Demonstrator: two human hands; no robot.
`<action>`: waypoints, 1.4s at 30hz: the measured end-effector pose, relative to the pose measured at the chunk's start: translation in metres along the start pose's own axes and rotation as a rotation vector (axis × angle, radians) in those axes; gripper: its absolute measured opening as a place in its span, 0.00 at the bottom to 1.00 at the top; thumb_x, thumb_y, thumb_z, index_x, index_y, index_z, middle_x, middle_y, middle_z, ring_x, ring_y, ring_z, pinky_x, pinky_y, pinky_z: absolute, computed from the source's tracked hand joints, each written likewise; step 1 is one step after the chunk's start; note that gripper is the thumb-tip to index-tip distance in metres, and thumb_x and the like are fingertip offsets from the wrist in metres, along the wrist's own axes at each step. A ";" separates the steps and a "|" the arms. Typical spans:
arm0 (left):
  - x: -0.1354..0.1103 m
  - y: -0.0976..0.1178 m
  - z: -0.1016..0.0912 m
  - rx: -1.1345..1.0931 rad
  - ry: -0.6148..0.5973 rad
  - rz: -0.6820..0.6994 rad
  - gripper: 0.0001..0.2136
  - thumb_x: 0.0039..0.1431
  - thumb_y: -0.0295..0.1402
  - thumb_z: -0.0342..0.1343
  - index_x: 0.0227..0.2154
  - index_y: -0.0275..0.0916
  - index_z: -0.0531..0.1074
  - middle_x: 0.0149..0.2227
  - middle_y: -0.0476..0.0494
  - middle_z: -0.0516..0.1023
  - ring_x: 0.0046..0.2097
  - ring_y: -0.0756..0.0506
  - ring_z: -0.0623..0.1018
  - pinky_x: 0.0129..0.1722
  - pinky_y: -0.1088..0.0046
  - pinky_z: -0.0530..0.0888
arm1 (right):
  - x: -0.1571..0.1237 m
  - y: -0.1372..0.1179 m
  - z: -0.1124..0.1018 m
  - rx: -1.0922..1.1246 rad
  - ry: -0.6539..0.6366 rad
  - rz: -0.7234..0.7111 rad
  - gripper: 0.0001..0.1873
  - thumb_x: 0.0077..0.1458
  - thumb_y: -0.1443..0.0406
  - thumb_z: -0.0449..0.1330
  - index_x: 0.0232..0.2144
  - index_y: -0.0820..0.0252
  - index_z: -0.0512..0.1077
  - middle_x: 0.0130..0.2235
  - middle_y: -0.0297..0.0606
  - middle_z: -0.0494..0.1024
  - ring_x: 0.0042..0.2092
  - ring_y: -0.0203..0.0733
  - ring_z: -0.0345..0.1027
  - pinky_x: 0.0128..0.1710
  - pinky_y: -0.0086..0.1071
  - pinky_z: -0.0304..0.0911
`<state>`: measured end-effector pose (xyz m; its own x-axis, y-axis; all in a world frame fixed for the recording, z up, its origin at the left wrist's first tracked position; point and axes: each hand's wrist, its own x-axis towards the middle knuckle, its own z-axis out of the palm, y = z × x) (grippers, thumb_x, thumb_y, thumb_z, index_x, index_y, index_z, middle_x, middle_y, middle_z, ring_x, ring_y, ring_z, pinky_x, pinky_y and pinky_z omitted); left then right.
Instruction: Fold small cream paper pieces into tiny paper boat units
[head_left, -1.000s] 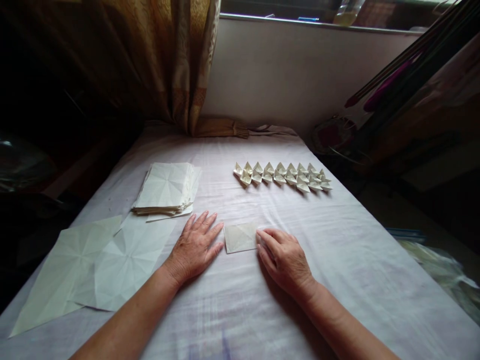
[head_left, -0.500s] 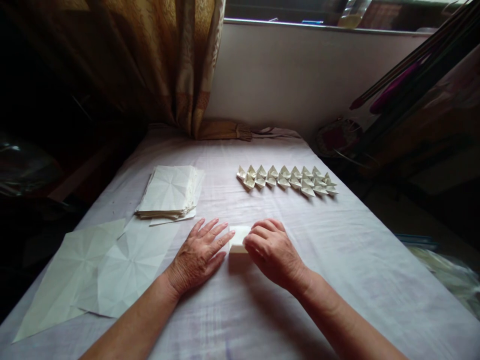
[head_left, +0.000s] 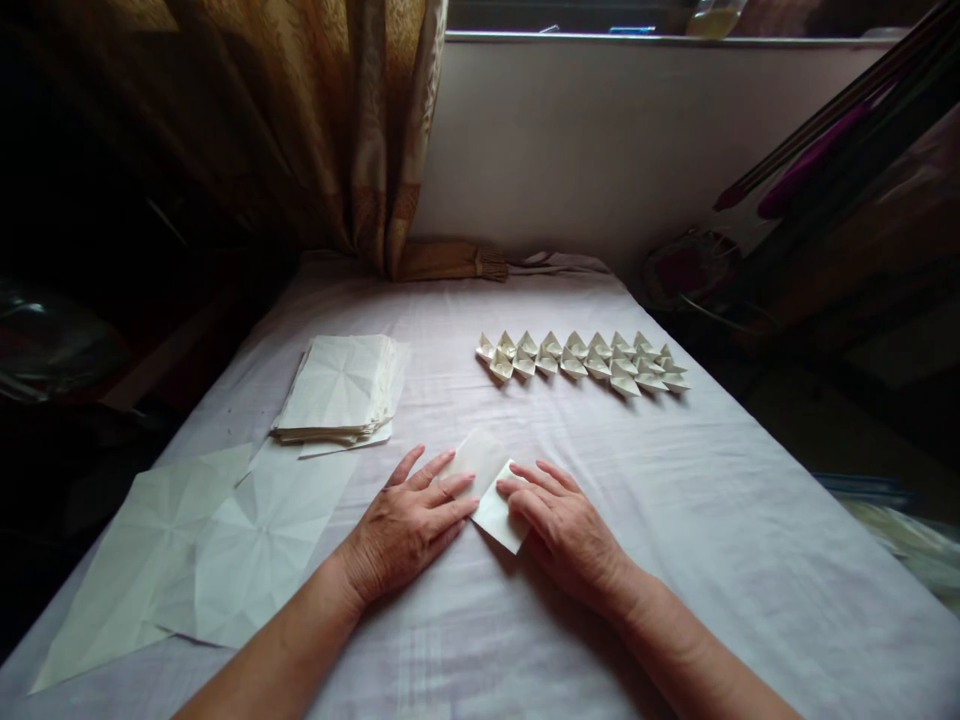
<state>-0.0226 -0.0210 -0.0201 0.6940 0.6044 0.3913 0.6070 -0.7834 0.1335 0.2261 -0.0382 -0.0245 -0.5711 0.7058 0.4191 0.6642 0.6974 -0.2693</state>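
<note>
A small cream paper piece [head_left: 487, 485] lies turned at an angle on the white cloth [head_left: 675, 520], partly folded. My left hand [head_left: 409, 525] lies flat with its fingers spread, fingertips pressing the paper's left part. My right hand [head_left: 562, 525] rests beside it, fingers stretched flat onto the paper's lower right flap. Both hands press down and grip nothing.
A stack of creased square sheets [head_left: 341, 385] sits at the left. Two large unfolded creased sheets [head_left: 202, 540] lie at the near left. A double row of several small folded paper boats [head_left: 581, 360] stands behind the hands. A curtain [head_left: 322, 130] and wall are at the back; clutter [head_left: 825, 200] lines the right.
The flat rectangle was folded over under my right hand, then turned to an angle. Both hands have shifted and now press it with flat fingers.
</note>
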 end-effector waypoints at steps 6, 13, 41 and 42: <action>0.001 0.008 -0.001 -0.057 -0.011 -0.049 0.12 0.65 0.35 0.52 0.49 0.46 0.75 0.52 0.48 0.79 0.62 0.40 0.69 0.67 0.50 0.49 | -0.004 -0.009 -0.007 -0.007 -0.044 -0.026 0.13 0.61 0.69 0.55 0.46 0.54 0.73 0.50 0.40 0.79 0.52 0.46 0.71 0.55 0.45 0.61; -0.009 0.026 -0.001 -0.038 0.024 -0.027 0.14 0.65 0.28 0.50 0.51 0.37 0.73 0.51 0.42 0.79 0.55 0.43 0.76 0.57 0.61 0.71 | -0.001 -0.001 -0.011 0.126 -0.007 0.061 0.09 0.62 0.67 0.55 0.34 0.55 0.75 0.40 0.39 0.81 0.42 0.41 0.73 0.43 0.35 0.66; -0.007 0.025 -0.003 -0.059 -0.004 -0.064 0.15 0.65 0.28 0.49 0.51 0.41 0.74 0.50 0.42 0.78 0.53 0.41 0.75 0.58 0.59 0.71 | 0.006 -0.009 0.009 0.046 0.092 0.479 0.11 0.59 0.64 0.57 0.25 0.56 0.70 0.26 0.35 0.72 0.32 0.40 0.65 0.35 0.33 0.55; -0.007 0.025 -0.003 -0.061 -0.004 -0.065 0.15 0.65 0.28 0.49 0.51 0.41 0.74 0.50 0.42 0.78 0.52 0.41 0.75 0.58 0.59 0.70 | 0.006 -0.009 0.009 0.047 0.099 0.480 0.10 0.59 0.64 0.57 0.25 0.56 0.70 0.26 0.35 0.72 0.32 0.40 0.65 0.35 0.33 0.55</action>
<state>-0.0132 -0.0452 -0.0170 0.6557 0.6548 0.3759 0.6260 -0.7498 0.2141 0.2122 -0.0386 -0.0277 -0.1561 0.9351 0.3180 0.8175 0.3030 -0.4898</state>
